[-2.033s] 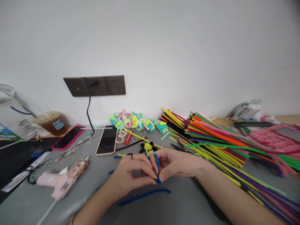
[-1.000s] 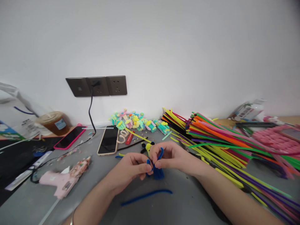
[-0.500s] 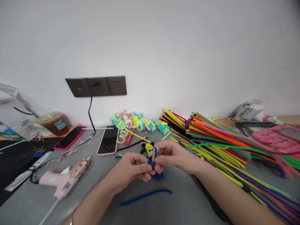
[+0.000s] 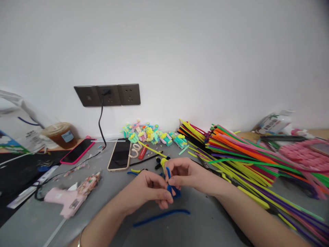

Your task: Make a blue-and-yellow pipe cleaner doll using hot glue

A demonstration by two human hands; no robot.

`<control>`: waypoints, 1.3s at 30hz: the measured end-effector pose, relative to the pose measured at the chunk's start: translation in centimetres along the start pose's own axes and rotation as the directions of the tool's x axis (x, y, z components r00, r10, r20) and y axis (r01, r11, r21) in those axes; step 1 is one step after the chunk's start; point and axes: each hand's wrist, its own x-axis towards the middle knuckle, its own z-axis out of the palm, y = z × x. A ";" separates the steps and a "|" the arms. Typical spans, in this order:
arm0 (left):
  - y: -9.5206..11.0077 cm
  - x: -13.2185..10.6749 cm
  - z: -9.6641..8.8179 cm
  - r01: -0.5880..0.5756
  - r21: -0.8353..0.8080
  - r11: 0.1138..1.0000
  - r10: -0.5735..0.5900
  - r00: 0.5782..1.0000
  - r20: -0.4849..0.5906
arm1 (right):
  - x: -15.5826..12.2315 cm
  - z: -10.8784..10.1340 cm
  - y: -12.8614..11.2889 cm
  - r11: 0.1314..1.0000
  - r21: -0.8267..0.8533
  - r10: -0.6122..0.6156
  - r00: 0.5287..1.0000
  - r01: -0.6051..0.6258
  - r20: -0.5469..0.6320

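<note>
My left hand (image 4: 147, 190) and my right hand (image 4: 183, 175) meet over the grey table (image 4: 108, 212). Both pinch a bent blue pipe cleaner (image 4: 171, 187) between their fingertips, one end sticking up between the thumbs. A second blue pipe cleaner (image 4: 161, 216) lies loose on the table just in front of my hands. Right behind my fingers sits a small yellow and black pipe-cleaner figure (image 4: 162, 161).
A big heap of coloured pipe cleaners (image 4: 244, 154) fills the right side. Two phones (image 4: 120, 154) (image 4: 77, 151), a pink glue gun (image 4: 69, 199) and a lidded drink cup (image 4: 59, 134) lie left. Small finished figures (image 4: 154, 135) cluster by the wall under the sockets (image 4: 108, 95).
The blue pipe cleaner has been bent and twisted tighter between my fingers. My hands shifted slightly while staying together. The loose blue piece has not moved.
</note>
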 end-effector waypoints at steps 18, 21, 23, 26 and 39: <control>0.0 -0.2 0.2 0.159 -0.168 0.973 -0.137 0.982 0.132 | 0.0 -0.3 0.0 0.975 -0.211 -0.050 0.995 0.067 0.081; -0.1 0.2 0.2 0.012 -0.179 0.984 -0.009 1.000 0.016 | 0.3 -0.5 0.3 0.923 -0.341 -0.221 0.970 0.176 -0.098; -0.2 0.5 0.2 -0.087 -0.155 0.984 0.075 0.994 -0.084 | 0.5 -0.6 0.6 0.809 -0.535 -0.398 0.896 0.243 -0.196; -0.5 1.0 0.4 -0.169 -0.159 0.973 0.138 0.972 -0.190 | 0.5 -0.6 0.8 0.535 -0.792 -0.618 0.775 0.293 -0.131; -0.6 1.0 0.8 -0.295 -0.290 0.911 0.182 0.915 -0.359 | 0.0 0.5 0.7 0.181 -0.906 -0.728 0.672 0.382 0.137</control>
